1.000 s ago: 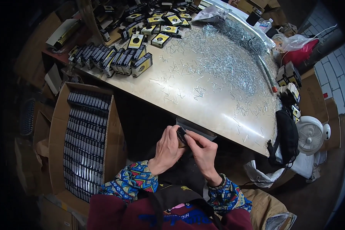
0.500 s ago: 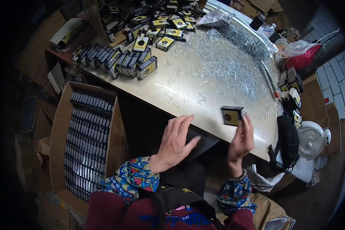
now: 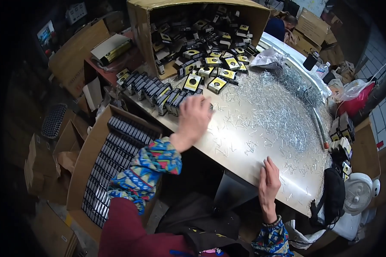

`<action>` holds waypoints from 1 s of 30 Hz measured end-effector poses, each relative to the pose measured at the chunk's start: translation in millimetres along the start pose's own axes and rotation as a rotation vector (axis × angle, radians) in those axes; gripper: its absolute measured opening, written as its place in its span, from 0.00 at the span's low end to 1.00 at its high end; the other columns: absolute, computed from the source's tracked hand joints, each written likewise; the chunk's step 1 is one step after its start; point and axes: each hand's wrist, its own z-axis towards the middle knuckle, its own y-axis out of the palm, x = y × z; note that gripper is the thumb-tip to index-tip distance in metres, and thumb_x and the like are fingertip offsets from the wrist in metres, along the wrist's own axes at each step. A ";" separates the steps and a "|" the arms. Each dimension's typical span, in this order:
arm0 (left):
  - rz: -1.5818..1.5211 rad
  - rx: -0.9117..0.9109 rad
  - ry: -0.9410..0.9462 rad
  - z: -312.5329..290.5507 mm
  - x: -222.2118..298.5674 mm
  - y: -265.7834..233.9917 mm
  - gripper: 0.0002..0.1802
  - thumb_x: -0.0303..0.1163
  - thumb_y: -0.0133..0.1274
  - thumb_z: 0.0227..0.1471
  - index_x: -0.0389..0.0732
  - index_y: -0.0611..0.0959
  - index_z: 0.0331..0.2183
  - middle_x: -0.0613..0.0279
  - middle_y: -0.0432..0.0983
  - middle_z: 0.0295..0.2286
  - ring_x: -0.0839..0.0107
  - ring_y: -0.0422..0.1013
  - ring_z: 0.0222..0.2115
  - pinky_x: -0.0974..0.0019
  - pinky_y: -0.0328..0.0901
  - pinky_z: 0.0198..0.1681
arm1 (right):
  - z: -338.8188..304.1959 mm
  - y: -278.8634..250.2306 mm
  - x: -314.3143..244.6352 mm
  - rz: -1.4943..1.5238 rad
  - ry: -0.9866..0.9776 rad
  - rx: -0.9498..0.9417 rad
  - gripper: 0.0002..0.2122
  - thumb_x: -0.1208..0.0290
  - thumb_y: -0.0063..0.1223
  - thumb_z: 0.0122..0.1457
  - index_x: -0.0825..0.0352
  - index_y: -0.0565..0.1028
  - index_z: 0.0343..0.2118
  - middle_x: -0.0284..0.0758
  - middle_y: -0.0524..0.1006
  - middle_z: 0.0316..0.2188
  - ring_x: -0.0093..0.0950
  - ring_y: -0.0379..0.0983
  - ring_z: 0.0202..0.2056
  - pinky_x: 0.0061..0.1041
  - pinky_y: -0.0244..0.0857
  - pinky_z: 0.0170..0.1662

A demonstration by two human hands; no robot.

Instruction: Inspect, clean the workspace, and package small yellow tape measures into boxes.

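Note:
My left hand (image 3: 194,118) reaches over the near end of a row of small black-and-yellow boxes (image 3: 162,97) standing on the table. Its fingers are closed around a box at that end; the hand covers most of it and a dark corner shows past the fingertips. At the table's front edge is my right hand (image 3: 269,182), its fingers stretched out and close together. I see no box in it. Loose thin metal pins (image 3: 251,147) lie on the table beyond this hand.
A large tipped carton (image 3: 139,36) spills more boxes onto the table. Below left, an open carton (image 3: 79,171) holds packed rows of boxes. A dense heap of metal pins (image 3: 283,111) covers the right side. A black bag (image 3: 333,192) and white fan (image 3: 358,195) sit at right; another person (image 3: 283,28) is behind.
The box that was in my right hand is no longer there. My left hand has moved up to the row of boxes. The view has shifted toward the upper left.

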 end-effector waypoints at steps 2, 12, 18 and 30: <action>-0.031 -0.020 -0.146 35.2 -28.3 0.4 0.19 0.41 0.51 0.56 0.37 0.77 0.43 0.53 0.72 0.39 0.56 0.65 0.42 0.54 0.60 0.45 | -1.3 -9.0 6.1 -0.096 -0.022 -0.043 0.13 0.81 0.50 0.60 0.73 0.74 0.48 0.47 0.75 0.48 0.40 0.71 0.51 0.31 0.64 0.53; 0.187 -0.623 -0.464 131.9 -92.3 47.6 0.45 0.52 0.65 0.37 0.35 0.68 0.52 0.43 0.75 0.44 0.50 0.73 0.46 0.50 0.67 0.47 | 102.5 72.8 30.1 -0.506 -0.259 -0.245 0.18 0.64 0.50 0.61 0.63 0.69 0.53 0.44 0.67 0.56 0.47 0.60 0.58 0.49 0.52 0.60; -0.481 -0.224 -0.251 118.4 -26.4 -21.6 0.36 0.34 0.60 0.43 0.36 0.68 0.53 0.52 0.73 0.40 0.64 0.73 0.40 0.67 0.69 0.42 | 67.8 11.4 44.9 -0.474 -0.159 -0.369 0.18 0.64 0.49 0.62 0.64 0.69 0.53 0.45 0.67 0.56 0.47 0.60 0.58 0.47 0.52 0.60; -0.361 -0.387 0.388 -32.5 115.3 12.5 0.39 0.37 0.63 0.38 0.33 0.68 0.52 0.48 0.66 0.44 0.51 0.65 0.45 0.57 0.62 0.48 | 40.2 -10.4 58.7 -0.175 -0.009 -0.309 0.21 0.64 0.43 0.65 0.69 0.64 0.58 0.47 0.63 0.60 0.42 0.54 0.63 0.46 0.46 0.64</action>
